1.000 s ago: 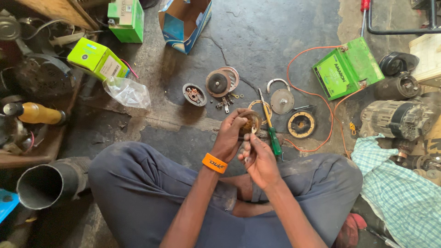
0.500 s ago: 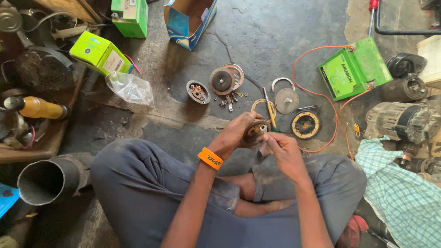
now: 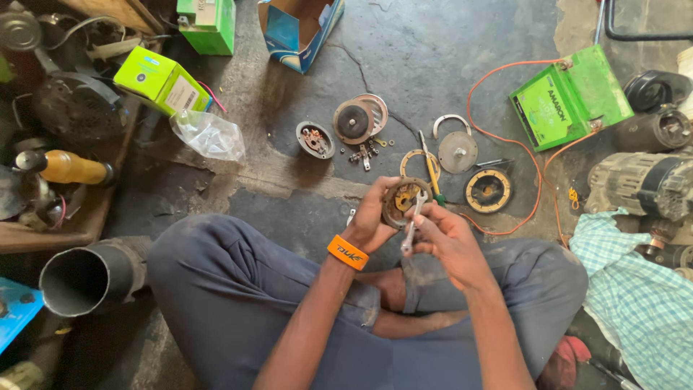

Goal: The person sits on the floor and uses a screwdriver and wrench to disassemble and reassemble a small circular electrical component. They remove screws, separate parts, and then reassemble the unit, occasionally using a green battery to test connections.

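I sit cross-legged on a concrete floor. My left hand [image 3: 372, 215], with an orange wristband, grips a round metal motor part [image 3: 402, 200] with copper inside. My right hand [image 3: 449, 238] holds a small silver spanner [image 3: 412, 224], its open end set against the round part's face. A screwdriver with a yellow shaft and green handle [image 3: 431, 173] lies on the floor just beyond my hands.
Disassembled round parts lie ahead: a small plate [image 3: 315, 139], a dark disc [image 3: 355, 120], a grey cover [image 3: 458, 150], a yellow-ringed disc [image 3: 488, 191]. A green battery [image 3: 570, 97] with orange wires sits right, motors [image 3: 642, 184] beside it. Green boxes [image 3: 157, 79], a plastic bag and a pipe [image 3: 85, 276] are left.
The green-handled screwdriver has left my right hand and lies on the floor; my right hand now holds a spanner against the round part. The view shifted slightly.
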